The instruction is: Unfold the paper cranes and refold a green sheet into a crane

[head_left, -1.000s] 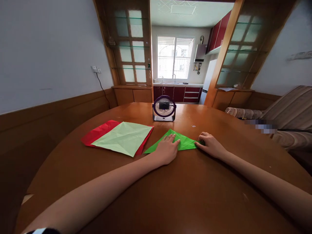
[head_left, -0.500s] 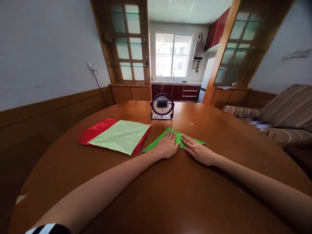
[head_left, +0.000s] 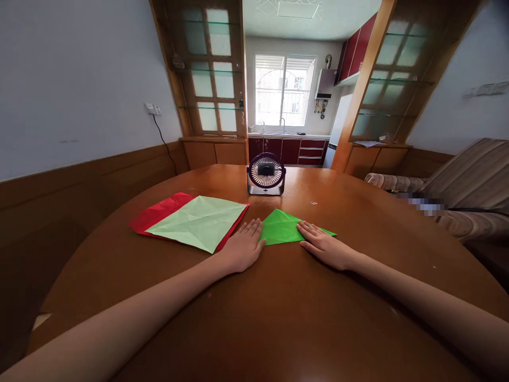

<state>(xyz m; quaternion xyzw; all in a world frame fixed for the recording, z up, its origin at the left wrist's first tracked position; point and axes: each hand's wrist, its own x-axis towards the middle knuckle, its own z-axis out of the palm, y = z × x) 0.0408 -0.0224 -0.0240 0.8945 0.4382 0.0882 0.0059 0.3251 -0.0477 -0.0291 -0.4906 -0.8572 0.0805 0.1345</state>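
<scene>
Green paper: a bright green folded sheet (head_left: 283, 229) lay flat on the wooden table (head_left: 278, 318), in front of the fan and just right of the stacked sheets.
Left hand: the left hand (head_left: 240, 248) lay palm down with fingers spread flat, covering the green sheet's left corner; it gripped nothing.
Right hand: the right hand (head_left: 325, 249) lay palm down, fingers stretched out and close together, their tips pressing the sheet's right part; it pinched nothing.
Gap: the two hands were apart, with the bare middle of the green sheet showing between them.
Pale sheet: a pale green creased sheet (head_left: 199, 220) lay on top of a red sheet (head_left: 157, 215), near the left hand's fingertips.
Fan: a small dark desk fan (head_left: 266, 173) stood upright beyond the green sheet, apart from it.
Sofa: a striped sofa (head_left: 469, 185) stood past the table's right edge.
</scene>
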